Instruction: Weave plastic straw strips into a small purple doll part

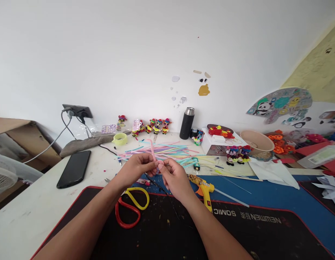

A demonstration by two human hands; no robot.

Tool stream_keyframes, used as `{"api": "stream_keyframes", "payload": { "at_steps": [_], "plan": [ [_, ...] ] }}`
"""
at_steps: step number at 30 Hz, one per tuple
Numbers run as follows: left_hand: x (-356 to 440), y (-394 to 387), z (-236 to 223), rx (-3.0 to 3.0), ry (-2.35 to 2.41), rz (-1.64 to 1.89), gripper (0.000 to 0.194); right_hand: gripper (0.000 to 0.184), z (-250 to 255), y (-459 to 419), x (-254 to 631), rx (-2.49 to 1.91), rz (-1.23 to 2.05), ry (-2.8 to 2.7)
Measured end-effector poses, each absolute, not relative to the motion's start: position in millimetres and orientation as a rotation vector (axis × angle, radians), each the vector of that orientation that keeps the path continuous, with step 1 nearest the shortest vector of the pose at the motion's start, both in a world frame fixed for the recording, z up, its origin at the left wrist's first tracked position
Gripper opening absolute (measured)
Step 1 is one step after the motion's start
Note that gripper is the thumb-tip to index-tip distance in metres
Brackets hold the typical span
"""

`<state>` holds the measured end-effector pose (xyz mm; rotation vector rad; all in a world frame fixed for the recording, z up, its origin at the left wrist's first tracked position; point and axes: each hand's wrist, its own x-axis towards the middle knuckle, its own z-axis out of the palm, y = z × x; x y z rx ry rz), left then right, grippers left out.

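Between my two hands, above the mat, is a pink pipe cleaner (153, 150) whose free end sticks up and bends over to the left. My left hand (141, 167) pinches it between thumb and forefinger. Fingertips almost touching the left ones, my right hand (176, 177) is closed on its lower, curled part, which is mostly hidden by the fingers. Behind them lies a pile of pastel pipe cleaners (172, 148). Scissors (131, 207) with one red and one yellow handle rest below my left hand. A yellow glue gun (206, 191) lies right of my right hand.
A black phone (74, 169) and yellow tape roll (120, 138) are at the left. Several colourful figurines (158, 126) and a black thermos (187, 123) stand by the wall. A white box (217, 142), beige bowl (256, 141) and orange fuzzy pieces (277, 141) are at the right.
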<state>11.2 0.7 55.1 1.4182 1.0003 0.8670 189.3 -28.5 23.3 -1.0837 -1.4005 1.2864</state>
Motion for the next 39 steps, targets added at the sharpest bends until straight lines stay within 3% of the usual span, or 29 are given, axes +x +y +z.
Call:
{"api": "stream_keyframes", "payload": {
  "at_steps": [19,25,29,39],
  "plan": [
    [11.7,0.6,53.1,1.566,1.016,0.865,0.039,0.035,26.8,-28.6,188.7,-1.089,1.287,-1.351],
    [13.3,-3.8,54.9,1.913,1.23,1.111,0.037,0.04,26.7,-24.6,189.7,-1.052,1.356,-1.258],
    [11.7,-3.1,53.1,2.075,1.214,1.033,0.035,0.041,26.1,-23.4,190.5,-1.056,1.331,-1.245],
    [12.6,-1.8,49.9,2.036,1.145,0.87,0.031,0.027,18.9,-23.1,191.3,-1.164,1.147,-1.374]
  ]
}}
